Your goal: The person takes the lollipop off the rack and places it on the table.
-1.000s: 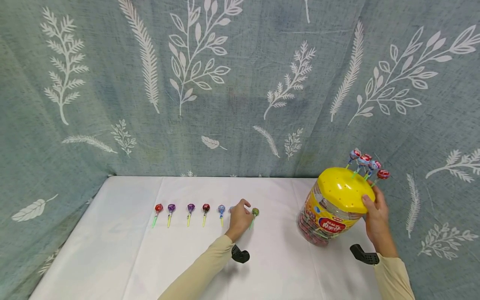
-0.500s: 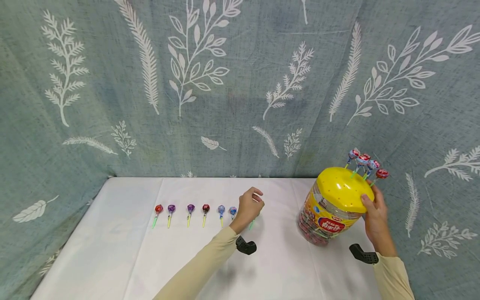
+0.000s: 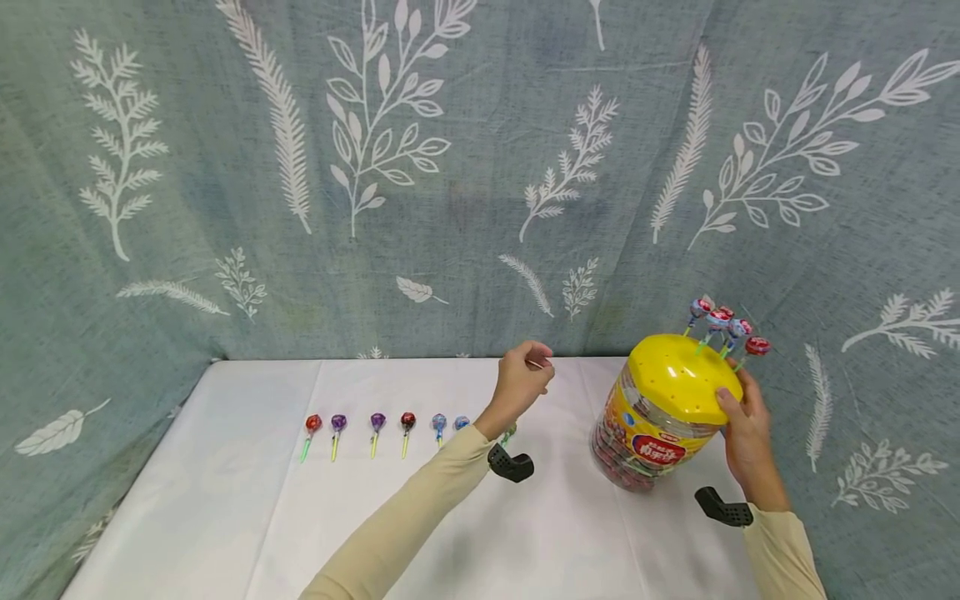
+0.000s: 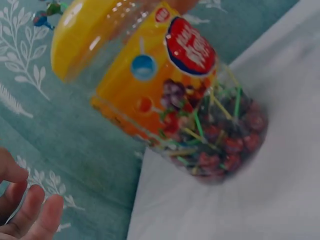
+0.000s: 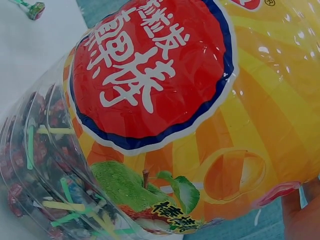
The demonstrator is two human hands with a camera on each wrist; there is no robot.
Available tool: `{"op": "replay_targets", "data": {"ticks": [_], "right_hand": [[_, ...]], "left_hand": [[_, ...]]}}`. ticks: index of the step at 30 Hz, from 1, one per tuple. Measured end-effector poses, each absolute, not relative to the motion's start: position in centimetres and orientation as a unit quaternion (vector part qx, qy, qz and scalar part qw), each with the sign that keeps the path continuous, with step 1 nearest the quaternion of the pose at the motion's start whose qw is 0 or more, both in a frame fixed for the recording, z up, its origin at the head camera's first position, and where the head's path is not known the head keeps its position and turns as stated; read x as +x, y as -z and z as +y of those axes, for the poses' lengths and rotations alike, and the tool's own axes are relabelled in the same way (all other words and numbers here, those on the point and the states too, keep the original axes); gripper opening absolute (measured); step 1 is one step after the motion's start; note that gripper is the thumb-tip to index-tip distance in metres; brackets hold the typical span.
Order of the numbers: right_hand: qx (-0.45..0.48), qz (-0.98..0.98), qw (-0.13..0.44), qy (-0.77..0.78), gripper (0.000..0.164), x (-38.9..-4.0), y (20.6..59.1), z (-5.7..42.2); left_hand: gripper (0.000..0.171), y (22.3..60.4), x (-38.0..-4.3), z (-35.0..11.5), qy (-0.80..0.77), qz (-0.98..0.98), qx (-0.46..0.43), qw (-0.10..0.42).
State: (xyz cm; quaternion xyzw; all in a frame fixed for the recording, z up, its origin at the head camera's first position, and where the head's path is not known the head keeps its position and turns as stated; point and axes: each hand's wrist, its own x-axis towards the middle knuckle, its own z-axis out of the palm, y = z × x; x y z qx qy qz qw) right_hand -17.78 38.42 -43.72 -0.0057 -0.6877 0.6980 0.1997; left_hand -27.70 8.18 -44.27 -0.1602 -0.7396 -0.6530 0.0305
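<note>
My right hand [image 3: 748,437] grips the clear plastic candy jar [image 3: 645,429] near its yellow lid [image 3: 678,377], thumb on the lid's edge and fingers behind. The jar leans to the right. Several wrapped lollipops [image 3: 718,321] stand upright in holes at the lid's far right edge. My left hand [image 3: 519,383] is raised left of the jar with bent fingers, thumb close to the fingertips. A thin pale line shows between them, and I cannot tell if it is a lollipop stick. In the left wrist view, fingers [image 4: 32,205] appear at lower left, beside the jar.
Several lollipops lie in a row on the white tablecloth [image 3: 570,533], from a red one [image 3: 312,423] at left to a green one [image 3: 511,432] partly behind my left wrist. Leaf-patterned curtain [image 3: 465,192] hangs behind and at both sides. More candy [image 5: 55,165] fills the jar's bottom.
My left hand has risen from the lollipop row and moved right toward the jar, uncovering a blue lollipop. My right hand and the jar have stayed in place.
</note>
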Motion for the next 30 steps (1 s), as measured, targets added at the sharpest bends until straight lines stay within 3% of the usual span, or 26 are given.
{"op": "replay_targets", "data": {"ticks": [30], "right_hand": [[0.01, -0.708, 0.176, -0.684, 0.055, -18.0, 43.9, 39.2]], "left_hand": [[0.019, 34.6, -26.1, 18.5, 0.627, -0.707, -0.325, 0.041]]}}
